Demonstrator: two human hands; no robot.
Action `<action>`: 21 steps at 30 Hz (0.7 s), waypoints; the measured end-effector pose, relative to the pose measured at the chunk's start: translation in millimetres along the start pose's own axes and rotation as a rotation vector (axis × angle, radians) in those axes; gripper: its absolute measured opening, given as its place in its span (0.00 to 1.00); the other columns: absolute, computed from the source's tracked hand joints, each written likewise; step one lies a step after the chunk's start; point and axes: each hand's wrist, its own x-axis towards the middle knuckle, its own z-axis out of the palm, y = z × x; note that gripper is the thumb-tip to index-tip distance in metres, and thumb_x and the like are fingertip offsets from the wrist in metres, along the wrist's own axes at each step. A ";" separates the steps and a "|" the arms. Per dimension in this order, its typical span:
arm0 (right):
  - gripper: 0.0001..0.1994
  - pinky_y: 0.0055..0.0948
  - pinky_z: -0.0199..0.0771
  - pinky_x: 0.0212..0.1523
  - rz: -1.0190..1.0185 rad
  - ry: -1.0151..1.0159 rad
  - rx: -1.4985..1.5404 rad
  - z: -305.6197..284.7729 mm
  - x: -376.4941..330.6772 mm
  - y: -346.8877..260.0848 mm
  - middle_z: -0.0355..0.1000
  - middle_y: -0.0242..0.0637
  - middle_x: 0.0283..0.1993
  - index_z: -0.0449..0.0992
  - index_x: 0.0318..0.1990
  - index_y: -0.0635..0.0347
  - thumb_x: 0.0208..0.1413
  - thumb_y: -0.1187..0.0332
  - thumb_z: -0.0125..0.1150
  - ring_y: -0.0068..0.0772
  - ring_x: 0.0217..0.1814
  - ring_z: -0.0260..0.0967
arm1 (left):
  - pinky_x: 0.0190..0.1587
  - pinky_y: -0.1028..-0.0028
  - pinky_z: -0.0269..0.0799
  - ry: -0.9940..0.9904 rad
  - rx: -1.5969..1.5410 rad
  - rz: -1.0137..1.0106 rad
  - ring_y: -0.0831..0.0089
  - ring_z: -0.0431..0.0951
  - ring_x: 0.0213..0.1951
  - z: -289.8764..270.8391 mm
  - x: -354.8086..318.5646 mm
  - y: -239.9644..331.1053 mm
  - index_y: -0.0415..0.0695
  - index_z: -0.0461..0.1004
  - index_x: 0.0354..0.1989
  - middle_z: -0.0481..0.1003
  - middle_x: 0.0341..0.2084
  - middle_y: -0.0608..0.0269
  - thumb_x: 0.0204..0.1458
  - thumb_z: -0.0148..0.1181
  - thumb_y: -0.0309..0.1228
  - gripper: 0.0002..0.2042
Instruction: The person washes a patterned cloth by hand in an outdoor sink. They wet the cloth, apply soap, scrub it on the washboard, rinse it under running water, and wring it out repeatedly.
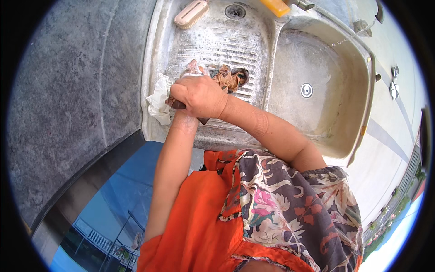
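Observation:
My right hand [199,96] is clenched over a dark brown object [177,104], pressing it down on wet cloth on the ribbed washboard [217,45] of a stone sink. A white cloth [158,102] bunches at the hand's left. A brown patterned cloth [229,77] lies just beyond the knuckles. My left forearm [174,154] reaches up under the right hand, so only the wrist of my left hand [183,123] shows and its fingers are hidden.
A beige scrub brush [191,13] lies at the washboard's far end beside a drain hole [234,10]. An orange-yellow object [274,5] sits at the back. The deep basin [317,59] on the right holds a drain [306,90]. A grey stone counter [68,90] runs along the left.

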 end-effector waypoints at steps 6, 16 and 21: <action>0.16 0.36 0.74 0.28 0.133 0.320 -0.255 -89.7 39.0 58.5 0.74 0.41 0.23 0.72 0.28 0.61 0.51 0.58 0.70 0.47 0.27 0.75 | 0.55 0.66 0.74 0.203 -0.151 -0.300 0.66 0.76 0.52 111.1 -7.3 87.2 0.40 0.64 0.61 0.72 0.55 0.54 0.65 0.46 0.48 0.25; 0.18 0.43 0.73 0.37 0.231 0.500 -0.551 -170.1 103.5 136.3 0.74 0.48 0.31 0.75 0.31 0.64 0.49 0.56 0.70 0.49 0.35 0.74 | 0.53 0.72 0.71 -0.224 0.509 -0.449 0.74 0.77 0.47 68.7 -21.8 54.3 0.39 0.73 0.55 0.78 0.47 0.64 0.48 0.72 0.38 0.28; 0.25 0.51 0.74 0.48 0.490 0.150 -0.830 -74.3 33.1 242.2 0.73 0.43 0.51 0.74 0.52 0.53 0.51 0.49 0.66 0.46 0.53 0.71 | 0.68 0.56 0.51 0.020 1.348 -0.229 0.48 0.55 0.68 60.8 -53.7 70.4 0.38 0.45 0.71 0.52 0.68 0.40 0.49 0.68 0.48 0.49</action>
